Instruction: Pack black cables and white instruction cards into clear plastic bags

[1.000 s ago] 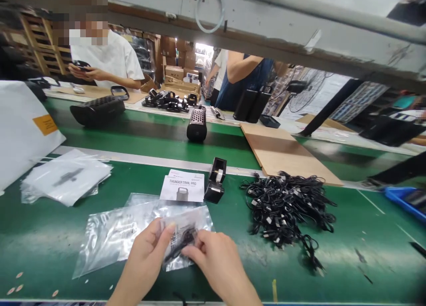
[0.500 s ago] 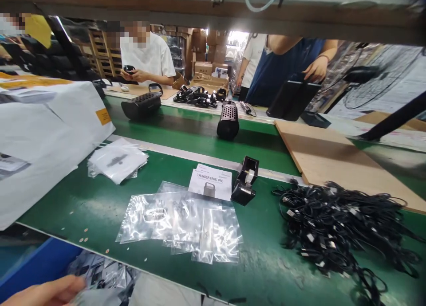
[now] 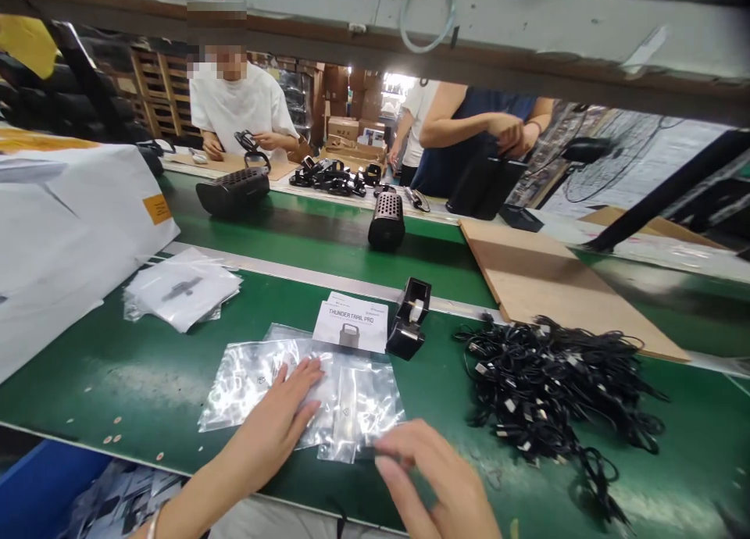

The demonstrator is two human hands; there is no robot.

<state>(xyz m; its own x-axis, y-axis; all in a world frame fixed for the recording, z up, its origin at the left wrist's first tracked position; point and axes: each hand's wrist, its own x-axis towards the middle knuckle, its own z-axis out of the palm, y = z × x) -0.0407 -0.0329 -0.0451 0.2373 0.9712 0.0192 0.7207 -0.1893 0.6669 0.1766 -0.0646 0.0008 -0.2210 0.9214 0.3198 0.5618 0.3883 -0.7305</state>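
Note:
My left hand [image 3: 275,423] lies flat with fingers stretched on a spread of clear plastic bags [image 3: 357,402] on the green table. My right hand [image 3: 437,476] hovers at the near right edge of the bags, fingers curled loosely, nothing visibly held. A white leaflet [image 3: 351,326] printed "THUNDER TRAIL PRO" lies just behind the bags. A black tape dispenser [image 3: 408,330] stands beside it. A heap of black cables [image 3: 556,383] sits to the right.
A stack of bagged white sheets [image 3: 181,293] and a large white package [image 3: 58,234] lie left. A blue bin [image 3: 52,488] sits below the near edge. Black speakers [image 3: 386,220] ride the far belt. A cardboard sheet [image 3: 544,277] lies right. Other people work opposite.
A second ago both hands held a bag with a black cable. Half a second ago the left hand was down by the blue bin. Now both hands are back at the clear bags.

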